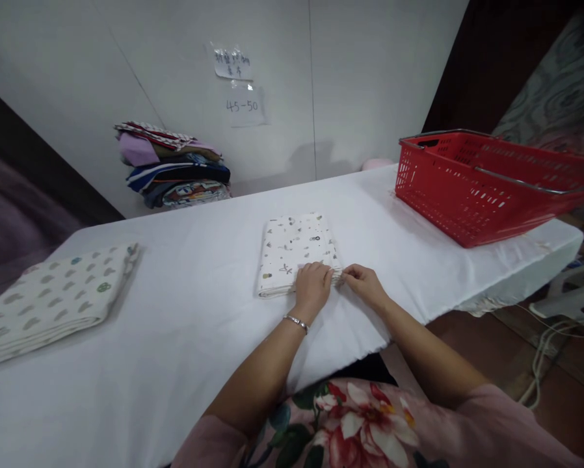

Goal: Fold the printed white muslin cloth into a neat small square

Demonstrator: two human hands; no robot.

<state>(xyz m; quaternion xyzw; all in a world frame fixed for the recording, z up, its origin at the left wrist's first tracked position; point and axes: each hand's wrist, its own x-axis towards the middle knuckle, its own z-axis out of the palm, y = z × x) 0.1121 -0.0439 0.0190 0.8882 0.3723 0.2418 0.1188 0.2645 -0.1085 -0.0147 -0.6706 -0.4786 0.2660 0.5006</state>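
A folded white cloth (294, 244) with small printed figures lies flat on the white-covered table (189, 286) in front of me. My left hand (314, 286), with a silver bracelet at the wrist, is closed over the cloth's near edge close to its right corner, fingers on top. Just beside it, my right hand (365, 284) pinches that same near right corner between thumb and fingers. The layers of the fold show along the near edge; what lies under my left palm is hidden.
At the left, another folded cloth (62, 292) with grey heart-like shapes rests on the table. A red plastic basket (448, 201) with metal handles stands at the right. Behind the far edge rises a pile of folded fabrics (175, 166), near a wall with paper labels (243, 106).
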